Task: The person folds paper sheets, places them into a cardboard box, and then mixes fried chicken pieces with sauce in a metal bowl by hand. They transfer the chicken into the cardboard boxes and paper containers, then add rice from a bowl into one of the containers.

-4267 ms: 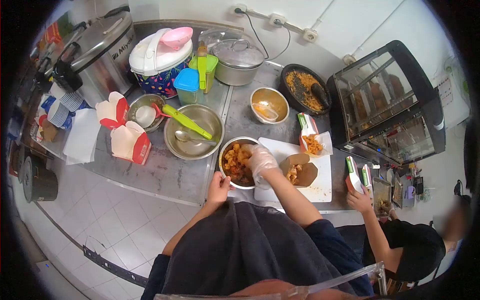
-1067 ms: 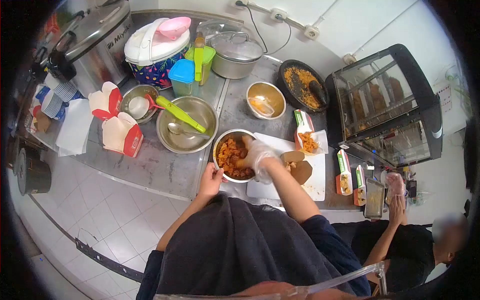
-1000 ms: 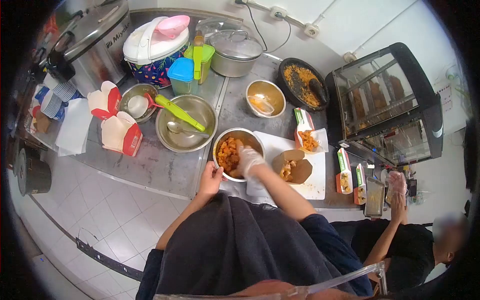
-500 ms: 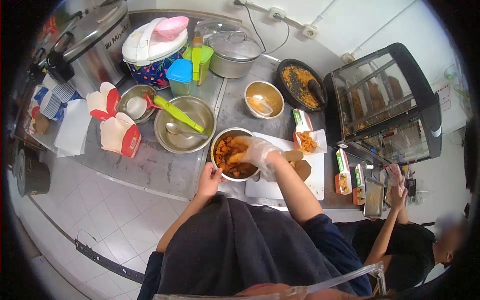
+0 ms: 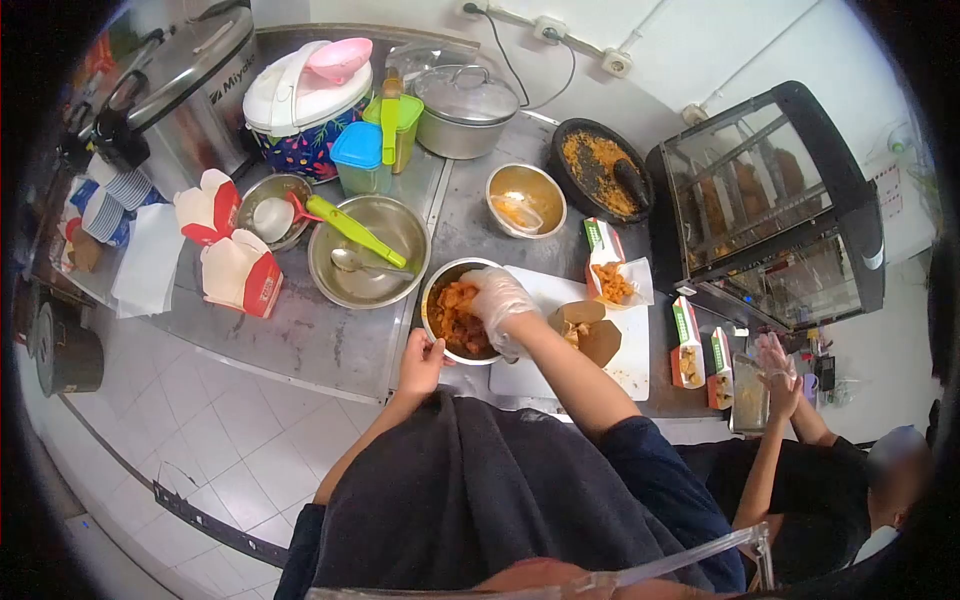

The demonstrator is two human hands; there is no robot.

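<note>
A metal bowl [image 5: 428, 325] holds orange-red, sauce-coated food pieces [image 5: 458, 318]. My bare left hand [image 5: 420, 362] grips its near-left rim, thumb at the edge. My right hand [image 5: 500, 305], in a clear plastic glove, reaches in from the right with its fingers curled into the pieces; the fingertips are partly hidden. Beside the bowl lies a white cutting board [image 5: 628, 365], bearing an open brown paper box [image 5: 600, 342] with pale food inside. A red-and-white carton [image 5: 603, 240] with orange fried pieces stands at the board's far right corner.
Behind are a smaller metal bowl [image 5: 527, 172], a stone mortar [image 5: 562, 190] and a lidded pot [image 5: 465, 135]. To the left sit a wide bowl [image 5: 325, 280] with utensils and red-white boxes [image 5: 243, 275]. A glass display case [image 5: 750, 200] and a co-worker [image 5: 790, 480] are on the right.
My right hand has drawn up and its fingers have bunched closer together in the bowl. More of the brown box now shows. The co-worker's gloved hand has shifted slightly left.
</note>
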